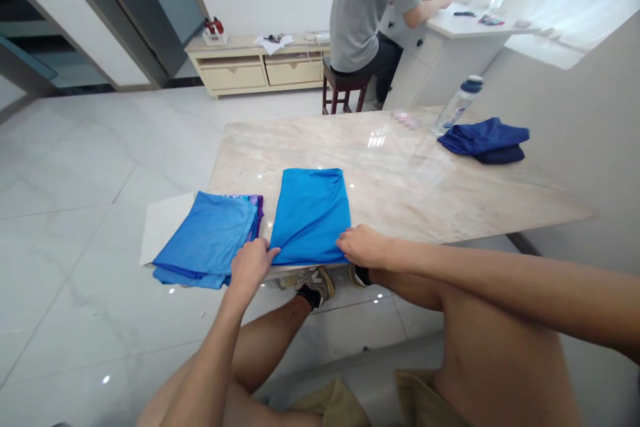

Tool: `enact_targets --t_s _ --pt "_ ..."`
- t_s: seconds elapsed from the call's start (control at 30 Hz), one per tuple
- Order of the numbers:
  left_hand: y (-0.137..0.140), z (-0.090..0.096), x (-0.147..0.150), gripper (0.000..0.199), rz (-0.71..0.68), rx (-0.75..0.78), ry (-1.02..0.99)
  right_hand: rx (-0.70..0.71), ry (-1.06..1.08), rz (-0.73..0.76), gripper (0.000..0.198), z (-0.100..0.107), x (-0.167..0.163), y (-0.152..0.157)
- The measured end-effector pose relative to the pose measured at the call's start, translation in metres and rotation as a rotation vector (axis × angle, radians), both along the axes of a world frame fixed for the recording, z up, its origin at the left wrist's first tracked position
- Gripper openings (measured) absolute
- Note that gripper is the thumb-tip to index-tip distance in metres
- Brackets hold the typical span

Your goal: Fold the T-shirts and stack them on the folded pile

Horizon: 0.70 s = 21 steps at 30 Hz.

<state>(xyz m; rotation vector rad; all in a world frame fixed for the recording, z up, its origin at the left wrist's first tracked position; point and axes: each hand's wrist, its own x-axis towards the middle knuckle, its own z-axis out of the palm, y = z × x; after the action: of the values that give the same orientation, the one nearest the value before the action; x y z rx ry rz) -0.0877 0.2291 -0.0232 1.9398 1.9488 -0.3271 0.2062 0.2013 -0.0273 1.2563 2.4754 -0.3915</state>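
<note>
A bright blue folded cloth (313,213) lies flat on the marble-patterned table, its near edge along the table's front edge and a few creases across its lower half. My left hand (253,263) grips its near left corner, thumb on top and the other fingers partly hidden. At the near right corner, my right hand (363,245) has its fingers curled onto the cloth's edge. Just left of my left hand rests a stack of folded cloths (210,237), lighter blue on top with purple showing at the side.
The table (390,193) bears a clear water bottle (457,107) and a crumpled dark blue cloth (485,140) at the far right. A white box or board (163,220) shows under the stack. Behind, a person in grey (370,7) sits on a stool (345,83) beside a low cabinet (235,73).
</note>
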Motion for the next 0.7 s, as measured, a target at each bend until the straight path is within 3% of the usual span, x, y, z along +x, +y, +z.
enact_targets --t_s 0.13,0.27,0.4,0.5,0.6,0.7 --pt "0.0 0.005 0.004 0.028 -0.021 -0.034 0.063 0.065 -0.047 0.061 0.034 0.0 0.005 -0.002" --pt "0.001 0.003 0.007 0.048 0.046 -0.008 0.056 0.061 -0.032 0.085 0.018 0.004 0.005 -0.008" --pt "0.003 -0.002 0.009 0.054 0.09 0.058 0.024 -0.034 -0.01 0.142 0.013 0.01 0.012 -0.004" --pt "0.004 -0.003 0.012 0.055 0.073 0.071 0.017 -0.191 0.013 0.164 0.009 0.012 0.021 0.006" --pt "0.005 0.0 0.016 0.047 0.039 0.054 0.038 -0.245 0.125 0.044 0.015 0.013 0.026 0.027" --pt "0.005 0.003 0.017 0.04 0.014 0.027 0.069 -0.042 0.263 -0.161 0.022 0.012 0.03 0.064"
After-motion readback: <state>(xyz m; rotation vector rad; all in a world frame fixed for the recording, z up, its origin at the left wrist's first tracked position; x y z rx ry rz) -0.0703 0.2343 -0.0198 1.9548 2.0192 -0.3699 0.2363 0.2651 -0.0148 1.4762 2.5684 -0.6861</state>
